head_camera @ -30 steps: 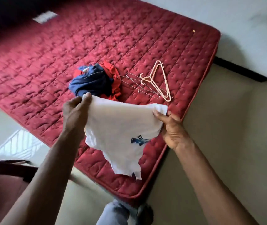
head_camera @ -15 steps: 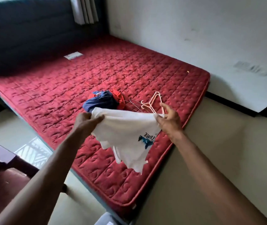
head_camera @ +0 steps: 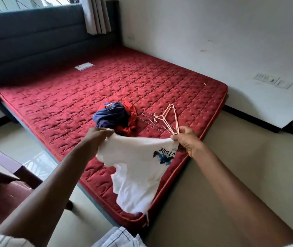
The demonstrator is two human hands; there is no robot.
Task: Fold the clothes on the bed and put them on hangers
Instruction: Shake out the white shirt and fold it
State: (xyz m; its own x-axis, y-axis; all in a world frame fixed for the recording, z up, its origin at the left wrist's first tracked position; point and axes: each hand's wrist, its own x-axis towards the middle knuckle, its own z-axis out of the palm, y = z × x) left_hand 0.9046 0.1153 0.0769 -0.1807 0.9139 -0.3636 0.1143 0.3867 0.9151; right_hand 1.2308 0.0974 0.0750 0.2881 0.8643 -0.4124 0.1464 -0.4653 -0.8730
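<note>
Red quilted bed point(head_camera: 71, 97) carries everything, its near corner pointing toward the person. White shirt point(head_camera: 138, 168) hangs over that near corner, stretched between both hands. Its lower part droops toward the right edge, blue print facing up; whether the hem touches the mattress I cannot tell. Blue-and-red pile point(head_camera: 113, 116) of clothes lies just beyond the shirt. The hangers point(head_camera: 167, 118), a pink one over thin wire ones, lie just beside the pile, nearer the right edge. Left hand point(head_camera: 97, 136) has its grip pinched on the shirt's upper left edge. Right hand point(head_camera: 186, 139) has its grip curled round the opposite edge, close to the hangers' lower ends but seemingly not holding them.

The step looks like spreading the shirt for folding. It is best lowered flat onto bare mattress short of the pile and smoothed before the sides come in. No box or basket shows; only the bed holds things, namely the pile and the hangers.
</note>
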